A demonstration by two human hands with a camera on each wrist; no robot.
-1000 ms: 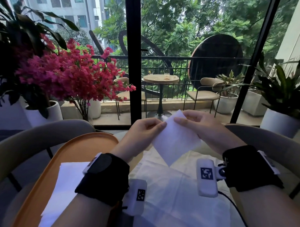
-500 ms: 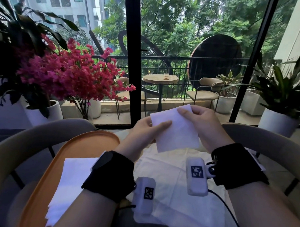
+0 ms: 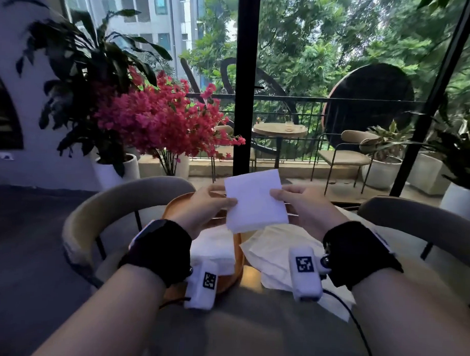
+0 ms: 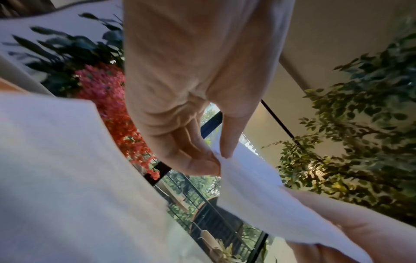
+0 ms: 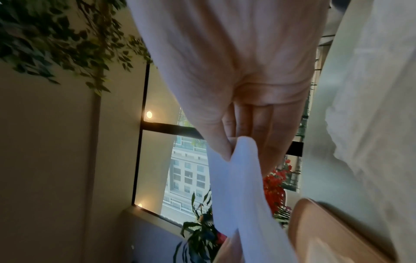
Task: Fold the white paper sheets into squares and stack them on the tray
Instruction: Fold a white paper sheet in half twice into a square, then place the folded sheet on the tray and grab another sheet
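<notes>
At frame centre, the left hand (image 3: pixel 209 203) and right hand (image 3: pixel 302 204) each pinched an edge of the folded white paper (image 3: pixel 255 201), held above the orange tray (image 3: pixel 238 254) and its stacked sheets (image 3: pixel 212 249).

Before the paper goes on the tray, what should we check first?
1. Folded paper looks square: ok.
2. Left hand pinches its left edge: ok.
3. Right hand pinches its right edge: ok.
4. Paper is lifted off the table, not snagged: ok.
5. Tray has a stack of folded papers to land on: ok.
6. Stack's edges lined up neatly: cannot tell, the left wrist hides part of it.
</notes>
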